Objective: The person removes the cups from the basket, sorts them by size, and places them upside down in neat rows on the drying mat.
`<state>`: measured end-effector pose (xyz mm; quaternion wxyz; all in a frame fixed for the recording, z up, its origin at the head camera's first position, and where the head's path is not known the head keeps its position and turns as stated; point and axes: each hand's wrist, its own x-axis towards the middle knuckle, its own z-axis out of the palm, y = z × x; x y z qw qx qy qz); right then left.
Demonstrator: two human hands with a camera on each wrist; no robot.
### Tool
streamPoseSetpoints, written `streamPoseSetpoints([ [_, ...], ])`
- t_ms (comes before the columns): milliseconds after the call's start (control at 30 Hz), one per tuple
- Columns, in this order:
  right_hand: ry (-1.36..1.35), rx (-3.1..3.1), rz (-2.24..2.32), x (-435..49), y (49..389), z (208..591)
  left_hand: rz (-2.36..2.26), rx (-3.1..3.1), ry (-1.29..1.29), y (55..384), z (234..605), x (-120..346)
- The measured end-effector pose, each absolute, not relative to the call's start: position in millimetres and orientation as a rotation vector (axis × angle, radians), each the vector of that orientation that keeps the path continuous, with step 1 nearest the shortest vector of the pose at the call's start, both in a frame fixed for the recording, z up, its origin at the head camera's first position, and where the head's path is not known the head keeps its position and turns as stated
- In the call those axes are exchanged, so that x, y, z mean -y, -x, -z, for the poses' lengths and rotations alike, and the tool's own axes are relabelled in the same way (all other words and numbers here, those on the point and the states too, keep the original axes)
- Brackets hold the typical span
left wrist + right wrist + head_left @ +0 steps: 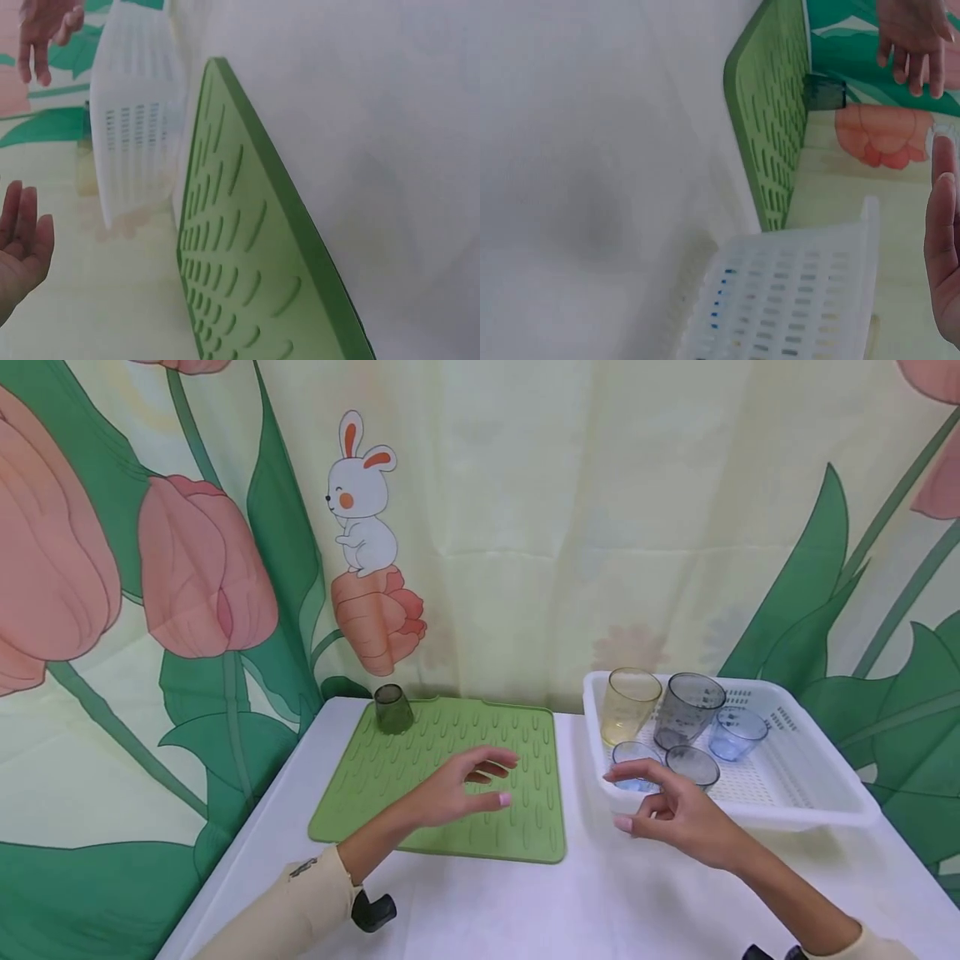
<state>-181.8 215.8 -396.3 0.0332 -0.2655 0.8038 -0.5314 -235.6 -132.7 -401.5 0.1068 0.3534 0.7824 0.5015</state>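
My left hand (457, 789) hovers over the green drying mat (480, 843), fingers loosely bent, with nothing held. Near the basket's front left corner my right hand (671, 810) hangs in the air, its thumb and fingers apart and holding nothing. A small dark glass (393, 710) sits at the mat's back left corner. In the white basket (832, 802) stand a yellow glass (628, 706), a tall grey glass (686, 710), a small blue glass (737, 735), another grey glass (693, 766) and a clear bluish glass (633, 756), partly hidden by the right hand.
A white cloth (480, 914) covers the table under the mat and basket. Behind it hangs a curtain (510, 527) printed with tulips, a rabbit and a carrot. The basket's perforated side wall (787, 292) rises beside the mat in the right wrist view.
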Motion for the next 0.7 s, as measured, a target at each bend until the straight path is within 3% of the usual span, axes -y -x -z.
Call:
streamPoseSetpoints([
  [367,0.600,-2.679,1.575,-261,201,387,-1.469,-2.272,-1.063,246,403,107],
  [700,0.387,-2.857,1.257,-305,229,389,-1.477,-2.230,-1.083,256,398,84],
])
